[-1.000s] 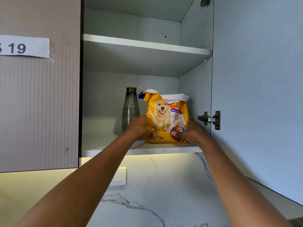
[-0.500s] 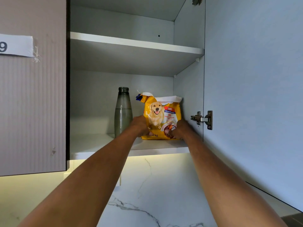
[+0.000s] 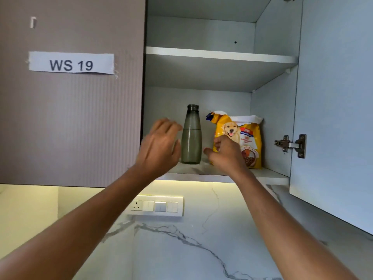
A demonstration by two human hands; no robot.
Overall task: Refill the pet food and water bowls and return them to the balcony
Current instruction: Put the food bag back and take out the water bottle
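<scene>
**Both hands up at the cupboard, bottle and food bag on the lower shelf**

I am looking up into the open cupboard (image 3: pixel 201 31). The yellow food bag (image 3: pixel 249 138) stands upright at the right end of the lower shelf (image 3: pixel 270 175), its torn top folded over. The grey bottle (image 3: pixel 191 136) stands just beside it on the left, uncapped as far as I can see. The bowls are not in view.

My left hand (image 3: pixel 159 146) hovers just left of the bottle, fingers released and spread, holding nothing. My right hand (image 3: pixel 228 154) is in front of the bag's lower left corner with its fingers loosely curled. It hides that corner, so I cannot tell whether it is grasping the bag or only near it.

I judge the step to be getting these two supplies down, with the refilling not yet begun. To do it well, I would wrap the left fingers round the bottle's wide body, not its neck, and lift it straight up before drawing it out, since an open mouth would spill on a tilt. For the bag I would take the right hand low on its side and slide it forward to the shelf edge. The bag should stay upright so that the loose top does not shed kibble. Both should come out clear of the open door (image 3: pixel 333 98) and its hinge (image 3: pixel 290 145) on the right
</scene>
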